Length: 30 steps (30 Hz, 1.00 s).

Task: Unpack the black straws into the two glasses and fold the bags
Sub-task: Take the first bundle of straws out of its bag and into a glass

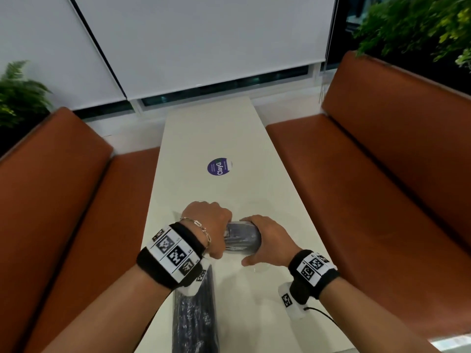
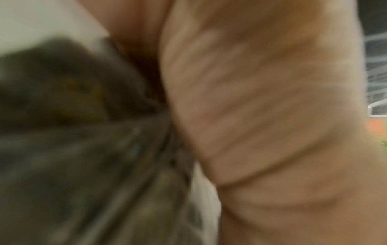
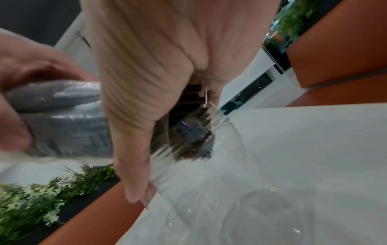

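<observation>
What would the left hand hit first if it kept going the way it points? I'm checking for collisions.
Probably the right hand. The left hand grips the straw bag and points along it toward the right hand, which holds a glass there. Depth is unclear.

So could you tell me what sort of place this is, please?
Probably a café or restaurant booth: a long white table between two orange-brown padded benches, with roller blinds over the window and leafy plants behind.
</observation>
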Motion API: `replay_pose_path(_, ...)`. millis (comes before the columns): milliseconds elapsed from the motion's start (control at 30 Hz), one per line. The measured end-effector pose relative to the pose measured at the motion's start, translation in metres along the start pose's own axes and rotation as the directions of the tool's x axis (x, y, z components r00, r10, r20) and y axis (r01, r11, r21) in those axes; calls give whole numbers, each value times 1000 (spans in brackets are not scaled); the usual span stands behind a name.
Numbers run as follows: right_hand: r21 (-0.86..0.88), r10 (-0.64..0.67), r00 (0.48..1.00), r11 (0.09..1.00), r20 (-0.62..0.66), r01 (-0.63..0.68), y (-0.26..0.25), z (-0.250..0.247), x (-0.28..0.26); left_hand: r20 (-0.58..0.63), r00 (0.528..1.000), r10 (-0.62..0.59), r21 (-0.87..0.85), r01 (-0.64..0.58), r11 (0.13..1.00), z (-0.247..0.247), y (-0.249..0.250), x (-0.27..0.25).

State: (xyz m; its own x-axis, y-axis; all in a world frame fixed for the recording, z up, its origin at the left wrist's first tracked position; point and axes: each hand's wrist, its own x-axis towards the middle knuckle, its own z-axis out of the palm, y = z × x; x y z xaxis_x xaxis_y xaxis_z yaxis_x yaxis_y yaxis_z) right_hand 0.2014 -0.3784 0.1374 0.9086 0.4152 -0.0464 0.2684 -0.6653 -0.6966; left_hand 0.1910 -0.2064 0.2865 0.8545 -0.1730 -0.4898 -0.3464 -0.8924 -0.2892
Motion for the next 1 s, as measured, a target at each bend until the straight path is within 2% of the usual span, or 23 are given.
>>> replay_pose_path(200,74,33,996,997,-85,-27,11,13,-2,11,999,40,-55,-39,998,-29,-6,-8)
replay_pose_path(367,121,52,994,992,-100,-39,12,17,-1,-28,991,-130,-254,119,960,-38,-51,-36)
replay_pose_path(467,131,71,992,990,-106,-57,12,19,1,-133,975,-176,-460,97,883,-24,-77,-42)
replay_pose_path(533,134,85,991,988,-103,-71,11,18,3,-197,958,-207,-636,36,771,-10,-85,-45)
replay_pose_path(600,129,98,991,988,-93,-85,10,17,6,-244,938,-245,-784,-42,620,8,-87,-46)
replay_pose_path(633,124,103,991,988,-88,-91,9,16,8,-259,926,-275,-857,-89,507,20,-86,-44)
replay_pose_path(700,110,104,990,989,-91,-94,9,16,11,-233,901,-366,-961,-157,227,38,-80,-41)
replay_pose_path(733,102,100,990,991,-97,-90,9,17,12,-222,891,-397,-975,-191,116,46,-75,-38)
replay_pose_path(767,90,91,990,993,-104,-81,9,18,13,-225,880,-419,-973,-225,51,52,-68,-36)
replay_pose_path(800,78,78,990,995,-115,-69,9,20,13,-249,859,-447,-966,-254,48,57,-60,-34)
replay_pose_path(833,71,64,990,996,-129,-55,9,23,13,-304,821,-482,-952,-284,118,61,-53,-31)
replay_pose_path(900,66,39,988,997,-153,-29,9,26,12,-449,720,-529,-887,-287,361,64,-38,-28)
replay_pose_path(933,58,30,986,998,-161,-21,8,27,12,-508,673,-538,-847,-275,455,61,-32,-27)
replay_pose_path(1000,57,28,986,998,-164,-19,8,28,11,-594,617,-517,-777,-273,568,54,-22,-25)
